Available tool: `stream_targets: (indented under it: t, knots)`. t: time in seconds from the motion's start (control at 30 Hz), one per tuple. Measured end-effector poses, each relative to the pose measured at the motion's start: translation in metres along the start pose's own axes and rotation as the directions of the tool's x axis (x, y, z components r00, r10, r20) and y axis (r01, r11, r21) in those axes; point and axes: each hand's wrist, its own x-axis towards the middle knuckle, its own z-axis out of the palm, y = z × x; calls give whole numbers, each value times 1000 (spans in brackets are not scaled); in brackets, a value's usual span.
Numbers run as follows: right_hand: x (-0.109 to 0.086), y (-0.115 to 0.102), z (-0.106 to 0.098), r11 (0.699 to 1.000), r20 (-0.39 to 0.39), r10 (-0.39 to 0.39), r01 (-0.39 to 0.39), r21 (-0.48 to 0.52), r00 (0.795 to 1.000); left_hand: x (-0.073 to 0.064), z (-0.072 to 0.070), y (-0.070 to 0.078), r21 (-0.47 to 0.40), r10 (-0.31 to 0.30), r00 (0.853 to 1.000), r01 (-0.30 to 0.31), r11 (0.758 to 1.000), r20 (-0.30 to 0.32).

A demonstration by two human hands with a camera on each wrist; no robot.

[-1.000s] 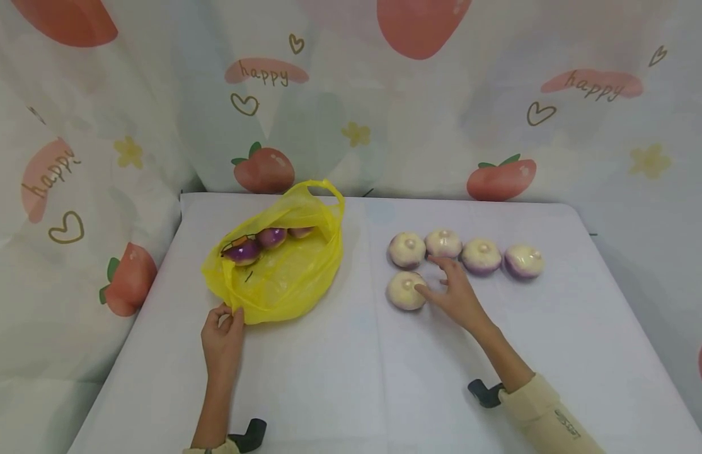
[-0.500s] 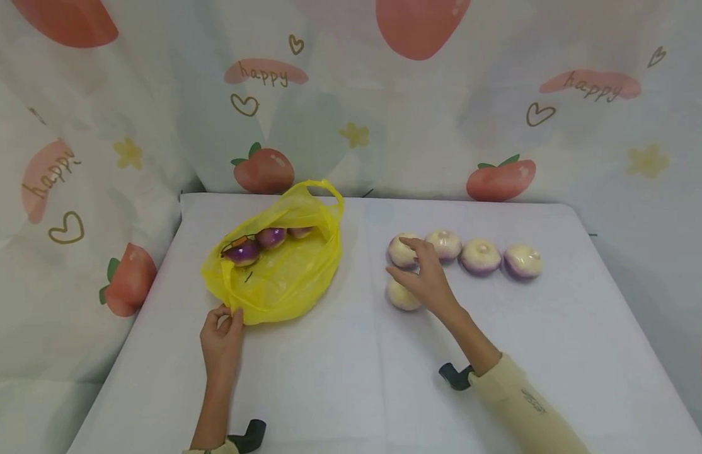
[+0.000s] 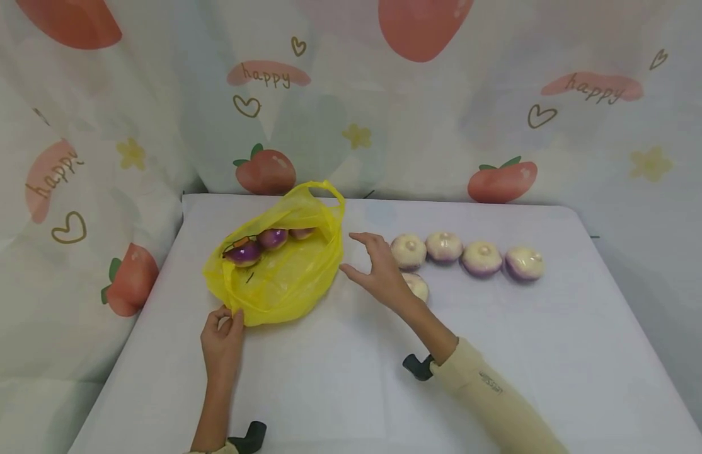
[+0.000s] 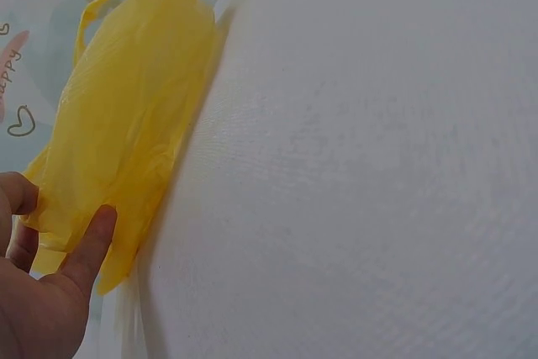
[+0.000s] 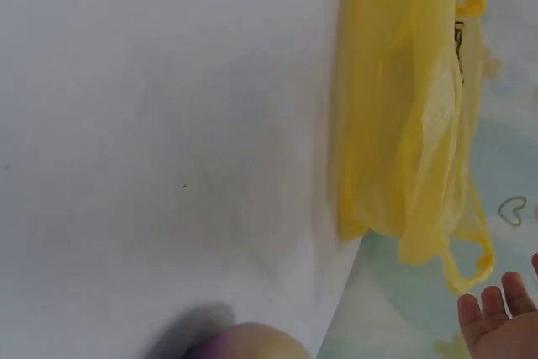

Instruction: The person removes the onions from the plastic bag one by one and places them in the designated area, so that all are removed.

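Observation:
On the left of the table a yellow plastic bag [image 3: 280,310] lies with its mouth open. Inside it are several glossy purple onion-like vegetables [image 3: 243,253]. My left hand [image 3: 223,340] pinches the bag's near edge; the left wrist view also shows thumb and fingers on the yellow plastic [image 4: 126,115]. My right hand [image 3: 385,274] is in the air right of the bag, fingers spread, holding nothing. Behind it sit more of the round vegetables, cream on top and purple below, including one [image 3: 408,251] in the row and a nearer one [image 3: 417,285] partly hidden by the hand.
The row continues rightward to a last vegetable [image 3: 523,263]. A white cloth covers the table [image 3: 317,391]. A printed curtain [image 3: 419,126] hangs behind and at the left. Dark wrist-camera mounts [image 3: 418,367] stick out near both cuffs.
My right hand has moved left, from over the vegetables toward the bag, with nothing in it. The left hand keeps its hold on the bag's edge. The vegetables have stayed put.

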Motion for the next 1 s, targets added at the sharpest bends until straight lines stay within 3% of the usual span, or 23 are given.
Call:
stream_targets:
  t: [0.23, 0.47, 0.7, 1.0]
  knots:
    - [18, -24, 17, 999, 65, -48, 47, 20, 997, 1, -3, -2, -6, 11, 1000, -11, 1000, 11]
    - [31, -31, 35, 999, 110, -32, 29, 36, 993, -2, -4, 1, 4, 28, 1000, -28, 1000, 5]
    - [45, -37, 51, 994, 116, -91, 84, 63, 989, -4, -4, 1, -6, 22, 1000, -22, 1000, -5]
    - [59, -51, 74, 994, 159, -104, 98, 44, 982, -5, -4, 0, -20, 11, 1000, -11, 1000, 4]
